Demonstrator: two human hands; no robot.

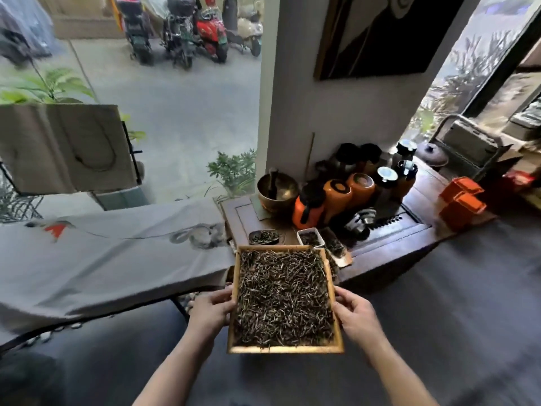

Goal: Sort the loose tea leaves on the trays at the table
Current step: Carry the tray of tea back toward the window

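Observation:
A rectangular wooden tray (285,349) filled with a thick layer of loose dark tea leaves (282,297) is held in the air in front of me, over the floor and the near edge of the dark wooden table (389,247). My left hand (211,310) grips the tray's left rim. On the right rim, my right hand (355,315) grips with the thumb over the edge. On the table behind the tray stand a small dark dish of tea leaves (263,237), a small white box of leaves (311,237) and another flat tray of leaves (336,250).
Orange jars (336,197), dark pots, a brass bowl (277,189) and orange boxes (462,202) crowd the table's back. A grey painted cloth (102,259) covers a long table at left. A glass front looks onto parked scooters. Dark floor lies under the tray.

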